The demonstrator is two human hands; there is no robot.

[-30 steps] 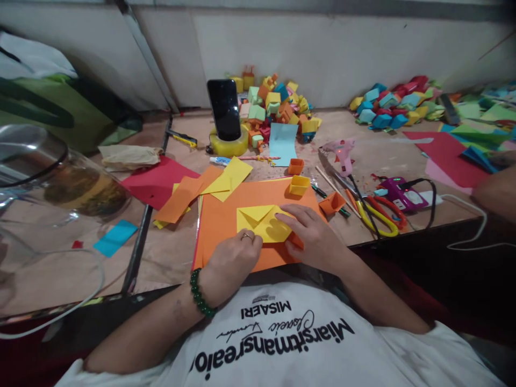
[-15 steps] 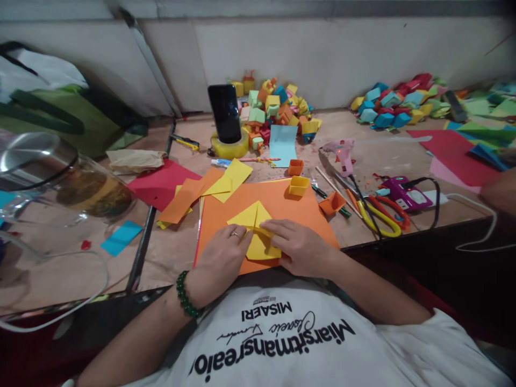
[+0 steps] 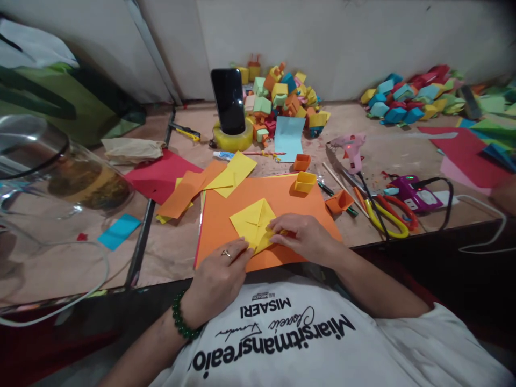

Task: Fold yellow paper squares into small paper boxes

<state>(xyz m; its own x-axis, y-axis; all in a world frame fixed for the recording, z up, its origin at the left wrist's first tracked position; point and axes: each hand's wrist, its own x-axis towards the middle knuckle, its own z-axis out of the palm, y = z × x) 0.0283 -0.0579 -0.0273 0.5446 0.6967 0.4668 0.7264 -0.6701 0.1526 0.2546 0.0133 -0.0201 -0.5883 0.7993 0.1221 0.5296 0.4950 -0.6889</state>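
A square of yellow paper (image 3: 250,216) lies on an orange paper sheet (image 3: 220,228), its corners folded in so that creases meet near its middle. At its lower left edge, my left hand (image 3: 224,270) presses the paper down with thumb and fingers close together. My right hand (image 3: 303,236) pinches a flap at the right edge, and its fingertips partly hide that side. Just beyond the hands stand a small yellow paper box (image 3: 305,183) and an orange paper box (image 3: 302,162). Another orange box (image 3: 339,202) lies on its side farther right.
Behind stand a phone (image 3: 228,101) in a yellow tape roll (image 3: 233,138) and a heap of folded paper boxes (image 3: 282,95). A pink glue gun (image 3: 353,150), scissors (image 3: 385,223) and purple power adapter (image 3: 415,192) lie right. A glass jug (image 3: 88,180) occupies the left.
My left hand has slid down toward the paper's near corner, uncovering its creased middle. The near part of the yellow paper is now folded in. My right hand stays at the right edge.
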